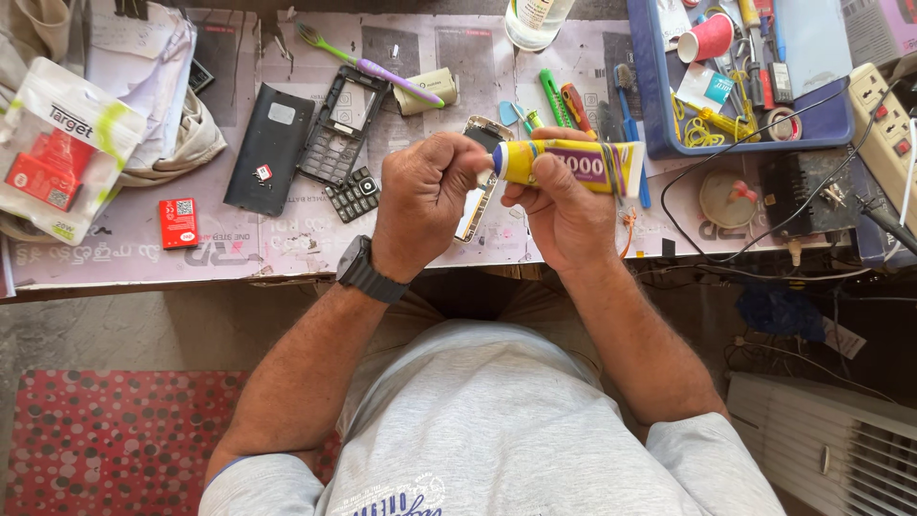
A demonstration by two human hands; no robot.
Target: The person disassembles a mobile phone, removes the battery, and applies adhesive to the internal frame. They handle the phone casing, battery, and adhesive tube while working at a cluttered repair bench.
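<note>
My right hand (564, 215) grips a yellow and purple glue tube (573, 162) held level above the table edge. My left hand (425, 196), with a black watch on the wrist, is closed around the tube's cap end at the left. A phone frame (480, 182) lies on the table just behind and partly under my left hand. Left of it lie a black phone back cover (270, 148), a black phone front housing (342, 124) and a loose keypad (353, 194).
A blue tray (650, 105) of tools and a pink cup stands at back right, with a power strip (884, 124) and black wires beside it. A toothbrush (368, 65), cutters, a red battery (178, 223) and a plastic packet (62, 143) lie about.
</note>
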